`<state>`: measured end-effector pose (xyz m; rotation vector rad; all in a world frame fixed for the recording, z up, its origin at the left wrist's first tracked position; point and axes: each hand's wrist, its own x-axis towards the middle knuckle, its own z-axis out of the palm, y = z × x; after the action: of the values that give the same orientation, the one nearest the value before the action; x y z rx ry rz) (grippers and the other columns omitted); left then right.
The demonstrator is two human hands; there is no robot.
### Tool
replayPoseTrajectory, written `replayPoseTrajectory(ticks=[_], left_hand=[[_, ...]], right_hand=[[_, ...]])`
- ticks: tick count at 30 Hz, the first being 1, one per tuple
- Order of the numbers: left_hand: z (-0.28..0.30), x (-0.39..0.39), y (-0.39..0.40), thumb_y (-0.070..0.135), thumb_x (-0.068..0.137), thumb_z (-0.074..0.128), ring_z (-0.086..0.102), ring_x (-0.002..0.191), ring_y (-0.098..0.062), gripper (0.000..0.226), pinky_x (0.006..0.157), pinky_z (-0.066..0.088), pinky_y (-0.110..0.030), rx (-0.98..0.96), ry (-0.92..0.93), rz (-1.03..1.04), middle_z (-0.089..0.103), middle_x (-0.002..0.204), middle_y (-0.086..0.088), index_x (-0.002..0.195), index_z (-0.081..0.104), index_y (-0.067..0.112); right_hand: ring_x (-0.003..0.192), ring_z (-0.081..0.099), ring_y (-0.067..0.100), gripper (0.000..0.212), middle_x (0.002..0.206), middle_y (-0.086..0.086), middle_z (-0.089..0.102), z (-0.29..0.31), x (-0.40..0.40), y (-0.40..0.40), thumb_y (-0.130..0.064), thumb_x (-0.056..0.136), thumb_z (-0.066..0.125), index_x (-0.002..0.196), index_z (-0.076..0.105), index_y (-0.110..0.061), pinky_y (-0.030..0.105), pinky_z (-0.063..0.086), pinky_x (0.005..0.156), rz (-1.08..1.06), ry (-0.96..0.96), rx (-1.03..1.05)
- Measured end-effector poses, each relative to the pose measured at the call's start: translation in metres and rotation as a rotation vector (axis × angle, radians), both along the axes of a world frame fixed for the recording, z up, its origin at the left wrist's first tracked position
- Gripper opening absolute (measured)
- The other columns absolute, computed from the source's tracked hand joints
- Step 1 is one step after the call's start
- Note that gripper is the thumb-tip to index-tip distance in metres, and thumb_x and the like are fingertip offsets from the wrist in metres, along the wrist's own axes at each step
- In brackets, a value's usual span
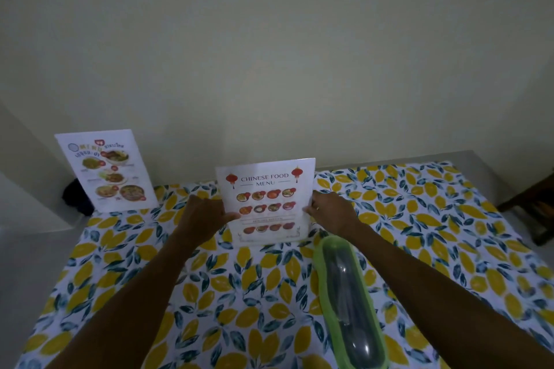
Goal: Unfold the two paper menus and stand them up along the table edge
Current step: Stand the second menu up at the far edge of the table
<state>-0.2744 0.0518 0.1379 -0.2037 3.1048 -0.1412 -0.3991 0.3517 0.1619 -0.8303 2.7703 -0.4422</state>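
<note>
A white Chinese food menu point(266, 189) stands upright near the far middle of the table, its printed face toward me. My left hand point(204, 213) grips its left edge and my right hand point(332, 213) grips its right edge, thumbs on the front. A second menu point(108, 171) with Thai dishes stands upright at the far left corner of the table, leaning back, with no hand on it.
The table carries a lemon-patterned cloth point(419, 234). A long green-rimmed clear container point(347, 299) with cutlery inside lies just right of centre, under my right forearm. A plain wall rises behind the table. A dark wooden chair point(536, 207) stands at the right.
</note>
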Motion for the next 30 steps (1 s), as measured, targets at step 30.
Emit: replayPoseTrajectory(ticks=[30], left_hand=[[0.01,-0.36,0.404,0.061,0.086,0.057,0.062,0.053,-0.015,0.043,0.063,0.046,-0.029,0.171,0.254,-0.189,0.074,0.072,-0.001,0.072,0.064,0.021]], right_hand=[[0.093,0.068,0.032,0.034,0.105,0.007,0.073,0.022,-0.334,0.402,-0.045,0.094,0.054,0.117,0.061,-0.021,0.038,0.055,0.078,-0.204,0.09,0.032]])
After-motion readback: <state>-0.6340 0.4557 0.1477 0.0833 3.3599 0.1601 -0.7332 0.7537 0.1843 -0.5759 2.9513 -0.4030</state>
